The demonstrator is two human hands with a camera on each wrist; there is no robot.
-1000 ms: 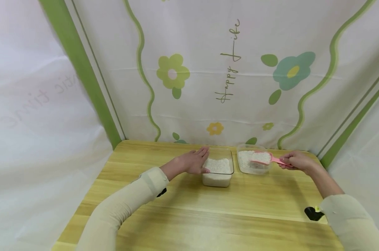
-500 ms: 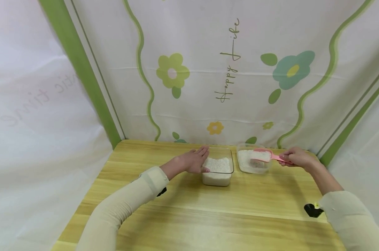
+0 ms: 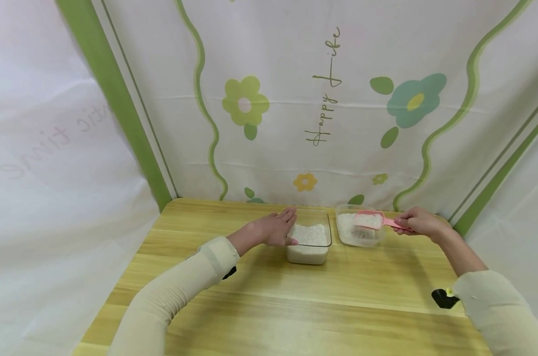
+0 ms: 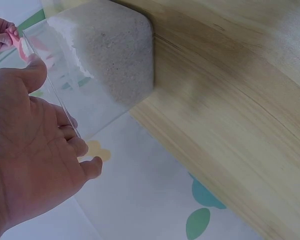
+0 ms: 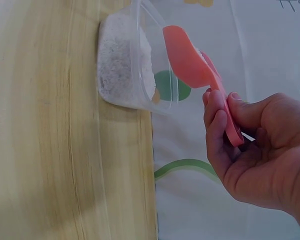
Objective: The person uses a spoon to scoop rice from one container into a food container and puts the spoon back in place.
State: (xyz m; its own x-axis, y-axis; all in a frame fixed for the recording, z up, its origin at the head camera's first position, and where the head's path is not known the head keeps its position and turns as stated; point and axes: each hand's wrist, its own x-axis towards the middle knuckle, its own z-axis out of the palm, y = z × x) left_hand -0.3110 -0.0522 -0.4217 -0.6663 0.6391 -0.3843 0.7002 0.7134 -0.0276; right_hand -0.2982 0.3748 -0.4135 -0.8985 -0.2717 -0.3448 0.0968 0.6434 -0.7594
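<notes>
My left hand (image 3: 279, 230) rests on the left rim of a clear rectangular container (image 3: 308, 257) part filled with white grains (image 3: 311, 234) that look like rice. In the left wrist view the thumb and fingers (image 4: 34, 75) of that hand touch the rim, relaxed rather than clenched. My right hand (image 3: 420, 222) grips the handle of a pink scoop (image 3: 370, 220), thumb on one side and fingers curled on the other. White grains lie in the scoop, which is above a second clear plastic container (image 5: 140, 60), also holding white grains. That container stands right of the first, apart from it.
Both containers stand near the back edge of the wooden table (image 3: 273, 306). Directly behind it hangs a white curtain (image 3: 282, 148) with flower prints and lettering. More white cloth (image 3: 51, 222) hangs at the left, and some at the right.
The scoop has risen slightly and shifted a little left over the right container; its bowl now looks more level. My left hand and its container have stayed put.
</notes>
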